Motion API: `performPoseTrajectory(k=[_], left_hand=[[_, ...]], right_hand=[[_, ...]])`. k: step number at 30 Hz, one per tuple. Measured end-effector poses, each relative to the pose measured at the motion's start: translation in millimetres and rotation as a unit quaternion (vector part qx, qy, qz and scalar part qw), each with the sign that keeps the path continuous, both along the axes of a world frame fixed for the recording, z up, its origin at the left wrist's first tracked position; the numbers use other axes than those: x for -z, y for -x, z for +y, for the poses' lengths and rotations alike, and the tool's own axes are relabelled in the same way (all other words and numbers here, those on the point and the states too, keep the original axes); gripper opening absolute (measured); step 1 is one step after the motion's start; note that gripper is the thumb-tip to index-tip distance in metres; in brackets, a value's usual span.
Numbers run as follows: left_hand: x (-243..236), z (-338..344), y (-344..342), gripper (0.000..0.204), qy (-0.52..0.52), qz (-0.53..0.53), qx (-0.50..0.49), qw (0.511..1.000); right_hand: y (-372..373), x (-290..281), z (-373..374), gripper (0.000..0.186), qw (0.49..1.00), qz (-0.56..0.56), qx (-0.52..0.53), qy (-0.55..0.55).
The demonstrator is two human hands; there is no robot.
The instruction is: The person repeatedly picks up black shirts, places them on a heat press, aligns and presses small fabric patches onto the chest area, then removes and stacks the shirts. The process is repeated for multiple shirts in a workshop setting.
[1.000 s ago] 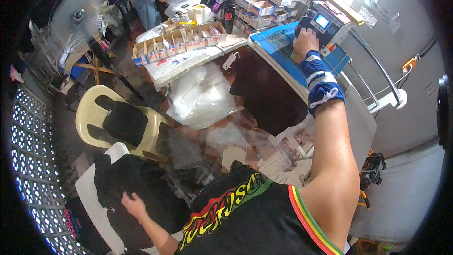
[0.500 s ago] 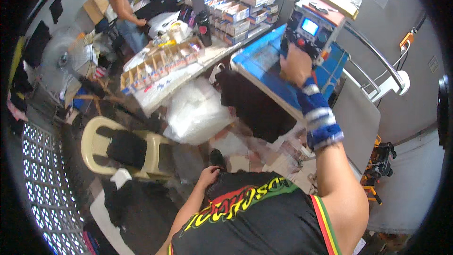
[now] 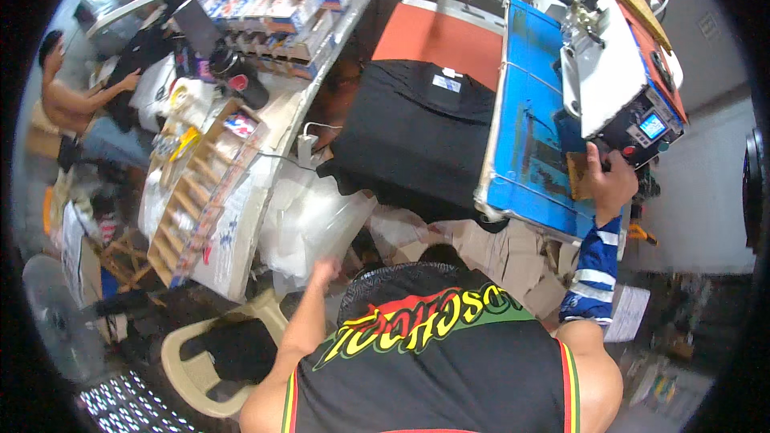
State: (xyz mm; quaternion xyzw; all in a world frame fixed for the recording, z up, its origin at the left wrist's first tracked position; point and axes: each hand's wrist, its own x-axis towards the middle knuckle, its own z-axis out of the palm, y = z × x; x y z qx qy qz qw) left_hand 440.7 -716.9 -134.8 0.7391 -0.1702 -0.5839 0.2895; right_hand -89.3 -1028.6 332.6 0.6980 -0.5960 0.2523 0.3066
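My right hand (image 3: 613,180), with a blue and white band on the forearm, is closed at the front of the heat press head (image 3: 613,72), just below its lit control box (image 3: 651,127). It seems to hold the press handle, mostly hidden by the fingers. The press head stands swung out to the right above a blue-covered board (image 3: 529,104). Left of that board, a black T-shirt (image 3: 409,140) lies spread on an orange-red pad (image 3: 405,32). My left hand (image 3: 323,271) hangs low beside a clear plastic bag (image 3: 309,220); its fingers are smeared.
A table at the left bears a divided cardboard tray (image 3: 200,192) and stacked boxes (image 3: 273,4). A beige plastic chair (image 3: 192,381) and a fan (image 3: 56,305) stand lower left. Another person (image 3: 72,96) handles dark cloth at the far left. Flattened cardboard (image 3: 513,252) lies below the press.
The press head has swung right with my right hand on it, uncovering the black T-shirt on the orange-red pad. My view has turned right. The left hand still hangs low.
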Motion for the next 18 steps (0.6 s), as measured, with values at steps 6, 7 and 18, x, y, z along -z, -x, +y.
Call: performPoseTrajectory(k=[6,7,18], left_hand=[[-103.9,-268.0,-93.9,0.038,0.172,-0.045,0.03,0.984],[-116.7,-303.1,-92.6,0.042,0.233,-0.009,0.032,0.972],[-250.4,-497.9,2.4,0.028,0.555,-0.394,0.184,0.709]], right_hand=[[97.0,11.4,1.4,0.055,0.99,-0.033,0.102,-0.088],[109.3,15.1,2.1,0.058,0.983,-0.085,0.112,-0.115],[185.4,32.0,-19.2,0.055,0.95,-0.058,0.282,-0.123]])
